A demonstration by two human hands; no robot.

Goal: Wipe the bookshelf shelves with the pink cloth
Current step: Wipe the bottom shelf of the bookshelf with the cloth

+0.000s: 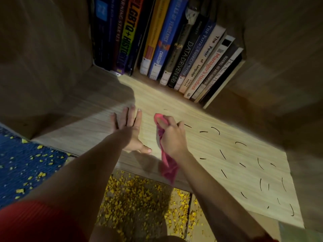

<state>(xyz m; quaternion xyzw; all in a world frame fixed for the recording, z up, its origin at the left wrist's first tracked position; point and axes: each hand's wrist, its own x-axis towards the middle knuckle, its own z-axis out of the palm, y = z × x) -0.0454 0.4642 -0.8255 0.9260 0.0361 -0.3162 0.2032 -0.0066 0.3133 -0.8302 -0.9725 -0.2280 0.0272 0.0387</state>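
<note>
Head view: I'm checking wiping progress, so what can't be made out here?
Head view only.
The shelf under the left hand and pink cloth: covered by them.
Its left part: deep shadow.
Tops of the books: cut by top edge.
Cloth's middle: inside the right hand.

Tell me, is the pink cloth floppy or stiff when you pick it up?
Probably floppy: the pink cloth droops in folds below the right hand that grips it. It likely weighs little, since one hand bunches it easily. Its loose tail might drag over the shelf edge.
</note>
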